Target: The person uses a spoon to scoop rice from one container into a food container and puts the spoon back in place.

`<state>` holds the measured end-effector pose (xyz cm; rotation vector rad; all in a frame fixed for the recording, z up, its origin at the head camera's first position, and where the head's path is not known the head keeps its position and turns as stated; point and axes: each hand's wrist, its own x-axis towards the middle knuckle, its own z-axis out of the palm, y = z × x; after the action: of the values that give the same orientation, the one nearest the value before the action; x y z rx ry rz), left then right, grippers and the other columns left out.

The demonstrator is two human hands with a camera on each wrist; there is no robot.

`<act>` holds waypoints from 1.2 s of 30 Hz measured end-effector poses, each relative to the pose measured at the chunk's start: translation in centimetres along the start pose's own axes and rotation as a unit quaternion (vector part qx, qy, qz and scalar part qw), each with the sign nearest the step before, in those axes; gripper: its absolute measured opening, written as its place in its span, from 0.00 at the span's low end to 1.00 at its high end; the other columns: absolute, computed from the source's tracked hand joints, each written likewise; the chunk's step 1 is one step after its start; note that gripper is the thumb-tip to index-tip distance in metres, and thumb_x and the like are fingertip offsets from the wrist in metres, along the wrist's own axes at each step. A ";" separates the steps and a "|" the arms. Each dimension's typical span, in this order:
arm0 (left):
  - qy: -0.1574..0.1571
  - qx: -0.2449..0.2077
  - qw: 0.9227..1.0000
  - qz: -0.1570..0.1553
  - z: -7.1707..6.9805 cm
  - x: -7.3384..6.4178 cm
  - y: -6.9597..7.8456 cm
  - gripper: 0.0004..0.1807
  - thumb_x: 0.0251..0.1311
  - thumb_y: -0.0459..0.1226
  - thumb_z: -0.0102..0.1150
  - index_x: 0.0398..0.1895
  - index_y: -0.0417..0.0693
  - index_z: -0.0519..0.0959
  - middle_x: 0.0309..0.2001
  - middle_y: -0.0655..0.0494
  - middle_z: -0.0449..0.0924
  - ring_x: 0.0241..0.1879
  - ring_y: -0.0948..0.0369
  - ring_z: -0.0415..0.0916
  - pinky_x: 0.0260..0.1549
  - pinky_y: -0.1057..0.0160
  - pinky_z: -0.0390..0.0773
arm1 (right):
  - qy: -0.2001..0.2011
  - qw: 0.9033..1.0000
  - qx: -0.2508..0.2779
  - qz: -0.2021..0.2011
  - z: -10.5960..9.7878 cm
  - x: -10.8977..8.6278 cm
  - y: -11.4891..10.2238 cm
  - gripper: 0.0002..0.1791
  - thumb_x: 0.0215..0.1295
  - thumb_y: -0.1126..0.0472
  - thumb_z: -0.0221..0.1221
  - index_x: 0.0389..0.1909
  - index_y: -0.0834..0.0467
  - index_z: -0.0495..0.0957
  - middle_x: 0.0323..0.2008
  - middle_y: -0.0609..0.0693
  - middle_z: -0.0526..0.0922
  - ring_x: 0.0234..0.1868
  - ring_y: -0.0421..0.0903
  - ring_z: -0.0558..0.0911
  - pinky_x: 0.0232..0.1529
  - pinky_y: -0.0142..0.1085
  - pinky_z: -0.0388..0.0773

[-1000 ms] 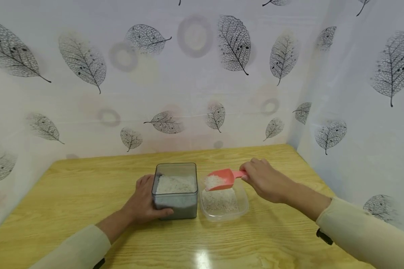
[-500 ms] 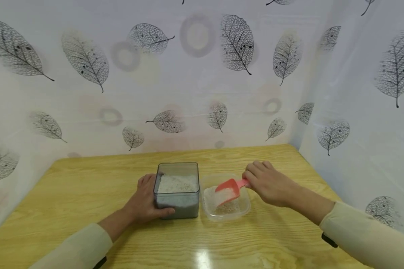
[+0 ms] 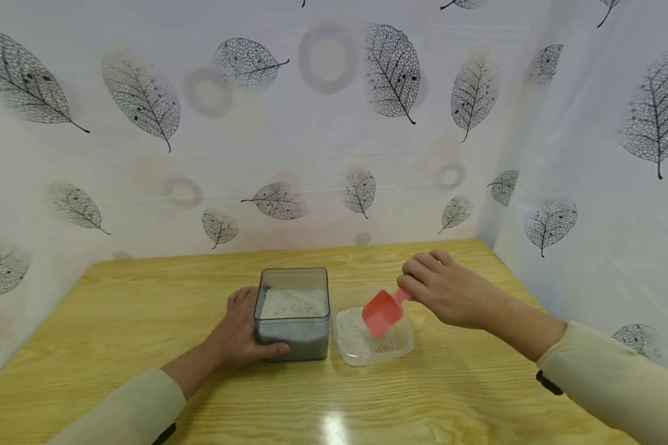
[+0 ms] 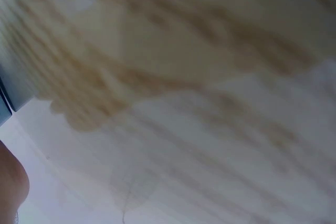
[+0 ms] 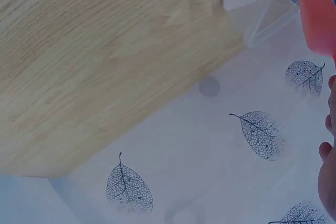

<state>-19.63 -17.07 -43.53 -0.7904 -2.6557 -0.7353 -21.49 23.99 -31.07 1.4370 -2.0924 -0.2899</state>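
Note:
A grey see-through square bin (image 3: 292, 339), filled partway with what looks like white rice (image 3: 295, 303), stands on the wooden table. My left hand (image 3: 239, 337) holds it from the left, thumb across the near side and fingers at the far left. Beside it on the right sits a low clear plastic tub (image 3: 375, 357) with more of the rice (image 3: 352, 330) in it. Above that tub, my right hand (image 3: 448, 290) grips the handle of a pink scoop (image 3: 382, 314), its bowl tipped downward and bare of rice. The right wrist view also catches the scoop (image 5: 317, 17) at its edge.
The wood-grain table (image 3: 156, 309) reaches back to a pale leaf-printed curtain (image 3: 323, 142), which also hangs along the right side. The bin and tub stand close side by side.
The right hand has tipped the scoop over; the rice it carried has gone into the clear tub, and the scoop has come up a little. The left hand stays on the bin.

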 end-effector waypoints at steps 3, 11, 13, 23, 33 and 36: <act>0.001 -0.004 1.000 0.000 0.0 0.0 0.0 0.58 0.43 0.67 0.68 0.69 0.39 0.59 0.58 0.45 0.71 0.62 0.44 0.61 0.66 0.42 0.50 | 0.026 0.999 0.017 0.024 -0.5 0.7 0.4 0.26 0.82 0.47 0.30 0.44 0.59 0.73 0.40 0.50 0.72 0.43 0.51 0.69 0.44 0.44 0.66; 0.003 -0.005 1.000 -0.001 -0.1 0.1 0.1 0.57 0.43 0.66 0.69 0.68 0.39 0.60 0.58 0.45 0.71 0.63 0.45 0.60 0.67 0.43 0.50 | 0.074 0.992 0.042 0.089 -2.0 3.7 0.9 0.28 0.82 0.48 0.30 0.42 0.62 0.74 0.37 0.53 0.72 0.39 0.53 0.67 0.39 0.42 0.60; 0.001 -0.005 1.000 -0.005 -0.2 0.1 0.2 0.58 0.43 0.66 0.69 0.69 0.39 0.59 0.58 0.45 0.70 0.63 0.45 0.60 0.67 0.43 0.50 | 0.069 0.992 0.047 0.096 -2.3 4.7 0.6 0.28 0.82 0.48 0.29 0.42 0.62 0.74 0.38 0.53 0.72 0.39 0.52 0.66 0.39 0.42 0.60; 0.004 -0.005 1.000 -0.002 0.0 0.0 0.0 0.58 0.42 0.66 0.69 0.68 0.38 0.59 0.58 0.45 0.70 0.62 0.45 0.61 0.66 0.43 0.51 | 0.030 0.995 0.045 0.087 -1.8 9.3 -1.6 0.14 0.77 0.53 0.47 0.46 0.58 0.74 0.40 0.50 0.71 0.41 0.50 0.66 0.42 0.41 0.62; -0.001 -0.006 1.000 -0.006 0.0 0.1 -0.1 0.59 0.42 0.65 0.71 0.70 0.40 0.58 0.60 0.46 0.69 0.63 0.46 0.59 0.66 0.43 0.50 | -0.009 0.998 -0.037 0.045 0.1 12.1 -3.4 0.11 0.77 0.51 0.49 0.42 0.54 0.73 0.39 0.48 0.69 0.40 0.49 0.64 0.42 0.40 0.62; -0.001 -0.007 1.000 -0.007 0.0 0.1 -0.1 0.59 0.42 0.65 0.71 0.70 0.40 0.58 0.60 0.47 0.69 0.63 0.47 0.59 0.66 0.43 0.50 | -0.018 0.998 -0.049 0.039 0.5 12.5 -3.8 0.12 0.76 0.50 0.48 0.39 0.54 0.72 0.37 0.48 0.68 0.39 0.48 0.64 0.41 0.39 0.62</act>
<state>-19.74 -17.07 -43.51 -0.7773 -2.6643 -0.7566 -21.95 11.11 -29.09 1.2990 -2.1259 -0.3841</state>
